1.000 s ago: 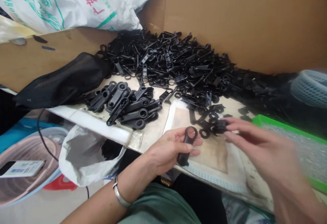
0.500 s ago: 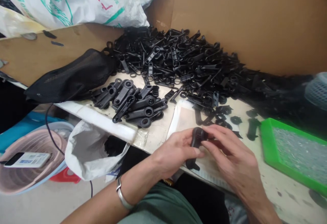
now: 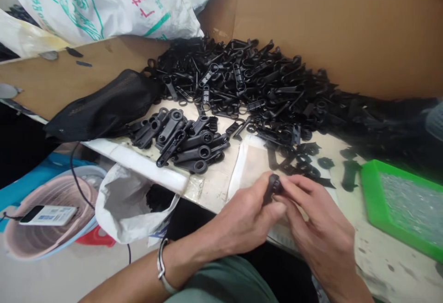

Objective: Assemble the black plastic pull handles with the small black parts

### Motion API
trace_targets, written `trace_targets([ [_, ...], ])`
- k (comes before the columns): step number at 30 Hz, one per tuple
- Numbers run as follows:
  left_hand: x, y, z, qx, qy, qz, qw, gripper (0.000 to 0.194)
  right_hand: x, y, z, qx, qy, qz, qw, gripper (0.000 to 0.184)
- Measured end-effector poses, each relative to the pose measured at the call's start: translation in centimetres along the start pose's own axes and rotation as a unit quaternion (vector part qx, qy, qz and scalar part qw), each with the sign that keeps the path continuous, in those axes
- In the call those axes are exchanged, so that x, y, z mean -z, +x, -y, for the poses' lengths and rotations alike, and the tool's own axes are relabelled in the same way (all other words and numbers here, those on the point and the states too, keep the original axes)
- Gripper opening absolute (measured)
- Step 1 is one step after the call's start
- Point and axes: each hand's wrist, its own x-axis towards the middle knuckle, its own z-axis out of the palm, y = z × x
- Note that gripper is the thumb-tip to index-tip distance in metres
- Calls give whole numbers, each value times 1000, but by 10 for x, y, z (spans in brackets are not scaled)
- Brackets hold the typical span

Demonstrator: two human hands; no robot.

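Observation:
Between both hands is a black plastic crank-shaped part [image 3: 272,186], mostly covered by fingers. My left hand [image 3: 247,217] is closed around it, its thumb on the near side. My right hand [image 3: 313,213] pinches the part's upper end from the right; whether a smaller piece sits in those fingertips is hidden. Under the hands lies a pale pad [image 3: 247,160] on the table. Beyond it, flat black pieces [image 3: 304,155] lie scattered. To the left is a small heap of similar long black parts [image 3: 190,144] with ringed ends.
A large pile of black plastic parts [image 3: 242,77] leans against the cardboard wall [image 3: 339,31]. At right stands a green tray [image 3: 372,197] of small clear pieces. A black mesh bag [image 3: 104,104], an open white sack [image 3: 117,206] and a pink basket [image 3: 44,243] holding a phone [image 3: 48,215] are at left.
My left hand has turned the black part, so its long lower end no longer shows. The right fingers stay at its top. The view has shifted slightly.

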Motion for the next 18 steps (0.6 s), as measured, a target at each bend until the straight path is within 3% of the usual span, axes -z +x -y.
trace_targets([
  [3, 3, 1, 4, 46, 41, -20, 998, 55, 5, -1, -1, -32, 46, 28, 998, 25],
  [5, 5, 1, 7, 58, -8, -32, 998, 53, 12, 0, -6, -74, 113, 69, 988, 30],
  [8, 5, -3, 6, 61, -99, -1, 993, 48, 19, 2, -16, -117, 190, 129, 966, 36],
  [12, 3, -9, 3, 54, -86, 47, 994, 47, 19, 3, -14, -168, 184, 183, 951, 27],
  [15, 3, -8, 3, 41, -48, 7, 998, 43, 13, 8, -6, -237, 177, 206, 933, 37],
  [18, 10, -7, 1, 18, -26, -12, 999, 40, 8, 22, 2, -248, 192, 236, 920, 44],
])
